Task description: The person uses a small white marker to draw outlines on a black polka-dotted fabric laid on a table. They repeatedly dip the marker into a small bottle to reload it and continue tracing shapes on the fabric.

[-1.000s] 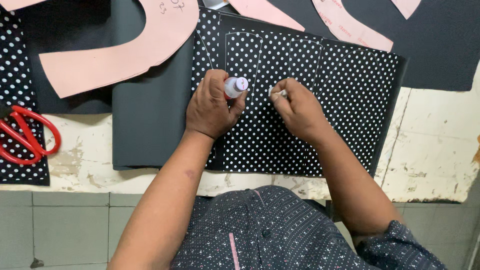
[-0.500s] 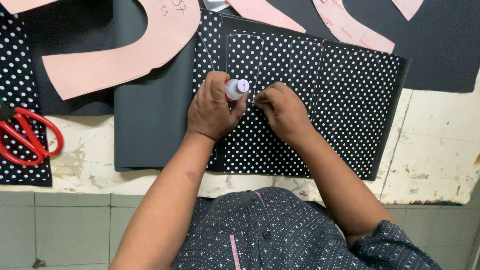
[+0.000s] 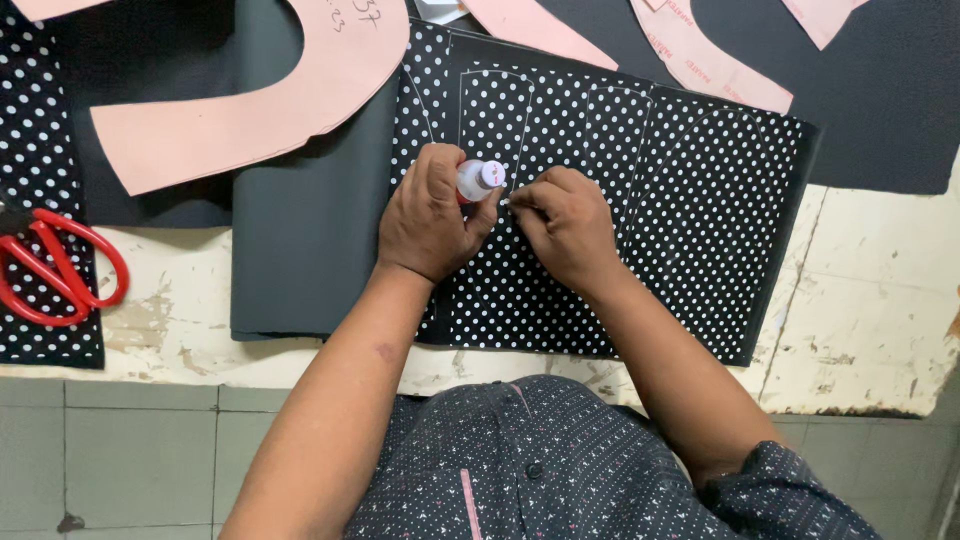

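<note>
My left hand [image 3: 430,215] grips a small white bottle [image 3: 478,180] with a rounded top, resting on black fabric with white polka dots [image 3: 690,200]. My right hand [image 3: 565,225] is right beside the bottle, fingertips pinched on a small white item I cannot make out. Pale outlines of pattern shapes are drawn on the dotted fabric. Both hands rest over the left-middle part of that fabric.
Red-handled scissors [image 3: 55,270] lie at the left on another dotted piece [image 3: 40,130]. Plain dark grey sheet [image 3: 300,240] sits under the fabric. Pink paper pattern pieces [image 3: 240,110] [image 3: 700,60] lie along the far side. The worn white tabletop [image 3: 870,310] shows at right.
My right hand has moved left, from apart to right against the bottle in my left hand. The left hand has stayed in place.
</note>
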